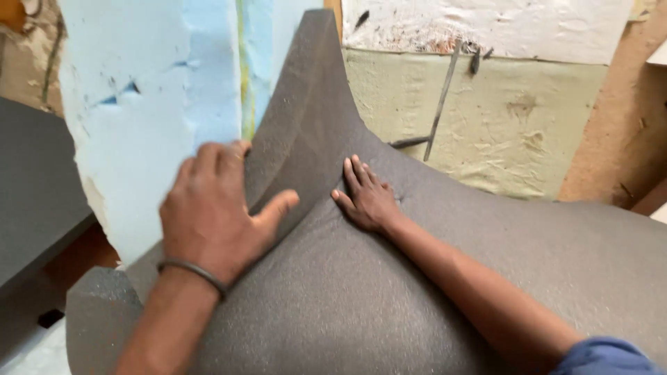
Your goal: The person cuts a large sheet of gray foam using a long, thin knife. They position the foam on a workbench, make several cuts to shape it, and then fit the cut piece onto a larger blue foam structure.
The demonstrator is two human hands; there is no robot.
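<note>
Head view: a person bends a dark grey foam sheet [389, 278] upward against a pale blue foam block [139, 125].
Left hand: the left hand [215, 215] has its fingers curled over the sheet's raised left edge, thumb spread onto the grey face, so it clamps that edge against the blue block just behind the fingers.
Right hand: the right hand [368, 198] lies flat, fingers together, palm down in the crease where the sheet turns upward; it grips nothing.
Foam sheet: it lies under both hands and rises beyond them as a curved flap.
Doing it well: in my judgement, firm palm pressure in the crease and an even pull on the edge keep the bend smooth; uneven force would likely wrinkle the foam.
Beyond the right hand: a stained board [500, 118] with a thin metal rod [441, 104].
</note>
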